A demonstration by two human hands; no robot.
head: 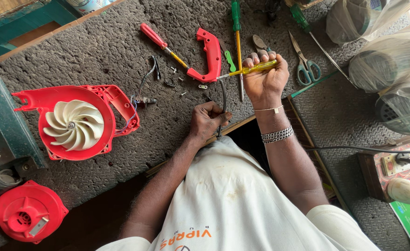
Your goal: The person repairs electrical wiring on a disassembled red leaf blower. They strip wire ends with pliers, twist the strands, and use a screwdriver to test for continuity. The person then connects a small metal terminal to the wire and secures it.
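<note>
The fingers (260, 57) of the right hand (265, 79) are curled shut around the yellow handle of a screwdriver (254, 69), whose long axis lies nearly level across the view, the thin shaft pointing toward the person's left and its tip resting at the lower end of a red handle shell (210, 53). The left hand (207, 120), nearer the body, is closed on a black cable (223, 95) that rises from the fist toward the same end of the shell and drops below the fist over the tabletop (121, 51) edge. The shell thus lies just beyond and slightly left of both hands, its long axis running away from the person; the right hand's tool already meets it, while the left hand is a little short of it. Small screws (173, 69) and a small plate lie scattered beside the shell. Farther out lie a red-handled screwdriver (161, 42), a green-handled screwdriver (236, 28) with a yellow shaft, and scissors (305, 62) with green grips. To the far left sits an open red blower housing (116, 100) with a white impeller (74, 124), thin wires trailing from it, and a second red housing half (23, 211) nearer the person. Plastic-wrapped bundles (391, 60) occupy the right edge. A bracelet circles the right wrist.
</note>
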